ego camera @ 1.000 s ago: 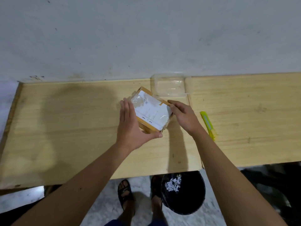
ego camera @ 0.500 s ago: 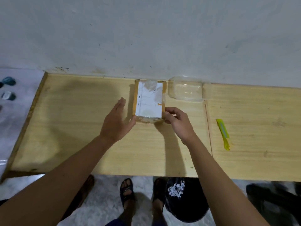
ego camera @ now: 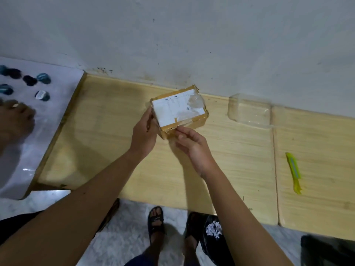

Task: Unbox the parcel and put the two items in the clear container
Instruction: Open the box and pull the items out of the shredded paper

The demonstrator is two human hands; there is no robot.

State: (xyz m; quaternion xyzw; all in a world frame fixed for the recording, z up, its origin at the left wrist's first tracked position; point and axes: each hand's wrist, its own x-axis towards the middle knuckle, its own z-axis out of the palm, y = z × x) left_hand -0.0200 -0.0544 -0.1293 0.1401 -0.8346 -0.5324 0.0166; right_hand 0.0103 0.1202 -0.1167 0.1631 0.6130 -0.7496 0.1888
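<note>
The parcel (ego camera: pixel 179 112) is a small brown cardboard box, still sealed, with a white printed label covering most of its top face and wrinkled clear tape glinting over the label and down the sides. Its corners look scuffed and slightly crushed. It sits toward the back edge of the table (ego camera: pixel 230 160), close to the wall, with its near corner tipped up off the wood between the two hands.

The left hand (ego camera: pixel 143 134) grips the box's left end, thumb on the top edge and fingers curled round the side. The right hand (ego camera: pixel 194 146) is at the near corner, its thumb and forefinger pressed together on the loose tape there, the other fingers loosely bent.

The table is pale, straight-grained wood in two boards with a seam between them. The clear container (ego camera: pixel 249 111), a thin see-through plastic tub with rounded corners, stands open against the back edge, to the right of the parcel and apart from it. A yellow-green plastic cutter (ego camera: pixel 294 171) lies on the right board, nearer the front edge. A white sheet (ego camera: pixel 57 104) beyond the table's left edge carries several dark round caps (ego camera: pixel 42 96).
</note>
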